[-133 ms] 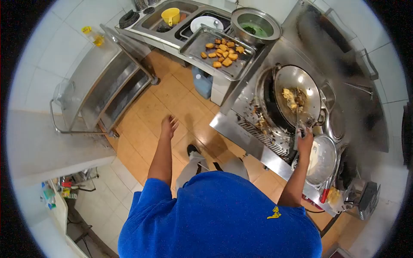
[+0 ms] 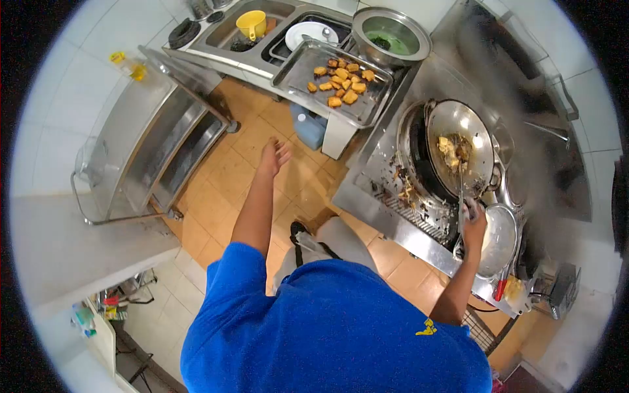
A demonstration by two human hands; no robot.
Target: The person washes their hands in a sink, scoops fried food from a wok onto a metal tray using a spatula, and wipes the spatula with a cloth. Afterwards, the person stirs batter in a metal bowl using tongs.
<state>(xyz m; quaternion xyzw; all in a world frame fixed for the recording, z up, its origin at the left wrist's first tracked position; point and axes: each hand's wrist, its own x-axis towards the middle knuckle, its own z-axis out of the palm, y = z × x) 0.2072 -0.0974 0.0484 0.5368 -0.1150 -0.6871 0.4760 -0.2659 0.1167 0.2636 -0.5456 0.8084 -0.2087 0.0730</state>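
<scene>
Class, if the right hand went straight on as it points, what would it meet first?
The right hand would probably meet the near rim of the wok first; depth is unclear.

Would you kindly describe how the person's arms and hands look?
The left hand and right hand are bare, without gloves. The forearms are uncovered below the short, plain blue sleeves of a shirt with a small yellow emblem.

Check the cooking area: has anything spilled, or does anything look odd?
Yes. Food scraps lie scattered on the stove beside the wok, outside any pan, so they look like spillage. I see no obvious damage.
</scene>
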